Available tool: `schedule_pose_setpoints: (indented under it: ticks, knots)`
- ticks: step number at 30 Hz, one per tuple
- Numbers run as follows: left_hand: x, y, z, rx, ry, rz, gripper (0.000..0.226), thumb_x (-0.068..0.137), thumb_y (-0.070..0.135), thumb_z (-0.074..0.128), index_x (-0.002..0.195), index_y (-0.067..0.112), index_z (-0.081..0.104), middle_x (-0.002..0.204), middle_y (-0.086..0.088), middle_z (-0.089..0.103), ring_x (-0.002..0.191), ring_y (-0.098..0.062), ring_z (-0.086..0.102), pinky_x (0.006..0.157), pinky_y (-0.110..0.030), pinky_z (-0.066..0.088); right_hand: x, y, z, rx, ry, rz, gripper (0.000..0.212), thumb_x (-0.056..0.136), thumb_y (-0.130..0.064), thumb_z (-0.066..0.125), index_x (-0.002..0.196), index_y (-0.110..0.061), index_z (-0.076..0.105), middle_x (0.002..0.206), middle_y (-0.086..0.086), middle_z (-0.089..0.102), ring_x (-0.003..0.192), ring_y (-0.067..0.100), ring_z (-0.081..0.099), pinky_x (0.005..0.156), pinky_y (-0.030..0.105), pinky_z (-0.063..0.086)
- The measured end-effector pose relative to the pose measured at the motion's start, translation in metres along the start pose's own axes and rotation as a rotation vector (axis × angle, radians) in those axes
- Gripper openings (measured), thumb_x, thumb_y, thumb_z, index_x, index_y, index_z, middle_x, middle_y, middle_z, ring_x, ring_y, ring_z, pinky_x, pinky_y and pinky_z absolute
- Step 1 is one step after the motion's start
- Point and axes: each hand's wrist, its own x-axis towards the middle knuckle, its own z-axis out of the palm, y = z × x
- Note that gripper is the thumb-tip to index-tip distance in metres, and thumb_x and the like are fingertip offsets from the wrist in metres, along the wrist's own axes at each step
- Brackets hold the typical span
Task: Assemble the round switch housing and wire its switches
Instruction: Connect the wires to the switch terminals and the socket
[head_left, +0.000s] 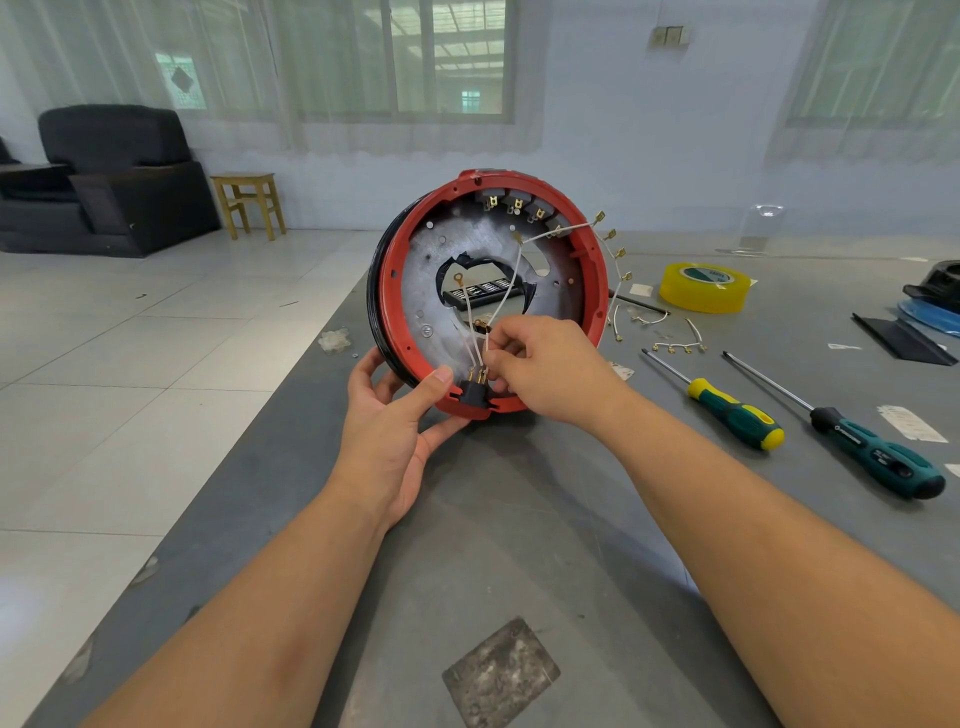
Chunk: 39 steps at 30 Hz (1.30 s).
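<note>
Round red switch housing held on edge over a grey tabletop in a pale tiled room.

The tabletop (519, 519) is dull grey, with a worn square patch near the front; beyond it are light floor tiles, one black armchair (111, 176), one wooden stool (249, 202) and curtained windows. The left hand (387, 421) grips the lower rim of the switch housing (488, 291), thumb against a black switch (474, 392). The right hand (545, 364) pinches white wires (480, 348) at that switch's terminals. To the right lie two screwdrivers (737, 413), one roll of yellow tape (705, 287) and loose wire pieces.
</note>
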Motion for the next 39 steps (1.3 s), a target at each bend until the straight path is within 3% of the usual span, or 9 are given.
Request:
schedule_pose_setpoints:
  ticks: [6,12,17,20,26,29,36,39]
  knots:
    - [-0.0007,0.0010,0.0006,-0.007,0.001,-0.001,0.080,0.074,0.004,0.086,0.138,0.029,0.048,0.138,-0.013,0.065,0.116,-0.030,0.073,0.081,-0.059,0.063,0.0000,-0.0012,-0.0002,0.016,0.000,0.013,0.013,0.098,-0.021,0.062,0.087,-0.016,0.067,0.075,-0.003,0.073,0.071,0.006,0.072,0.075,0.032,0.059]
    - [-0.0015,0.0014,0.0017,0.005,-0.013,-0.001,0.072,0.080,0.000,0.083,0.134,0.033,0.049,0.139,-0.011,0.064,0.116,-0.030,0.073,0.083,-0.063,0.062,0.0021,0.0007,0.0018,0.139,0.032,0.094,0.017,0.093,-0.020,0.062,0.077,-0.022,0.065,0.069,-0.004,0.075,0.066,0.004,0.072,0.075,0.039,0.063]
    - [-0.0023,0.0021,0.0022,0.003,-0.013,0.001,0.068,0.082,-0.001,0.083,0.129,0.036,0.050,0.139,-0.011,0.064,0.117,-0.030,0.073,0.084,-0.063,0.062,0.0052,0.0004,0.0018,0.225,0.031,0.136,0.013,0.090,-0.018,0.062,0.081,-0.026,0.065,0.067,-0.013,0.073,0.065,0.003,0.073,0.063,0.027,0.058]
    - [-0.0027,0.0025,0.0025,0.004,-0.011,0.000,0.071,0.077,0.002,0.085,0.129,0.036,0.050,0.139,-0.011,0.064,0.115,-0.029,0.073,0.082,-0.060,0.063,0.0078,0.0010,-0.0009,0.336,0.057,0.178,0.007,0.090,-0.018,0.064,0.085,-0.022,0.067,0.070,-0.007,0.075,0.068,0.006,0.074,0.072,0.030,0.060]
    - [-0.0029,0.0024,0.0027,0.008,-0.016,0.000,0.068,0.082,-0.001,0.082,0.128,0.037,0.050,0.138,-0.010,0.064,0.111,-0.028,0.075,0.081,-0.059,0.063,0.0070,-0.0027,-0.0034,0.531,0.073,0.209,0.013,0.100,-0.016,0.062,0.089,-0.015,0.067,0.086,0.005,0.077,0.065,0.005,0.069,0.057,0.016,0.051]
    - [-0.0029,0.0021,0.0026,0.009,-0.018,0.004,0.069,0.083,-0.003,0.081,0.130,0.036,0.050,0.137,-0.010,0.065,0.109,-0.028,0.076,0.080,-0.058,0.063,0.0062,-0.0034,-0.0052,0.549,0.062,0.215,0.014,0.102,-0.018,0.061,0.091,-0.013,0.069,0.075,-0.007,0.076,0.062,0.000,0.066,0.054,0.014,0.049]
    - [-0.0019,0.0013,0.0023,0.010,-0.023,0.005,0.070,0.083,-0.003,0.081,0.131,0.036,0.049,0.138,-0.011,0.063,0.109,-0.028,0.076,0.081,-0.059,0.063,0.0063,-0.0021,-0.0032,0.549,0.011,0.180,0.022,0.104,-0.017,0.057,0.084,-0.019,0.067,0.076,-0.011,0.074,0.071,0.004,0.066,0.063,0.018,0.053]
    - [-0.0010,0.0007,0.0013,0.005,-0.019,0.007,0.071,0.082,-0.003,0.082,0.132,0.035,0.050,0.138,-0.011,0.064,0.109,-0.028,0.076,0.080,-0.059,0.063,0.0076,-0.0008,-0.0003,0.567,0.011,0.168,0.024,0.104,-0.017,0.057,0.082,-0.019,0.066,0.074,-0.011,0.074,0.074,0.008,0.067,0.074,0.024,0.057]
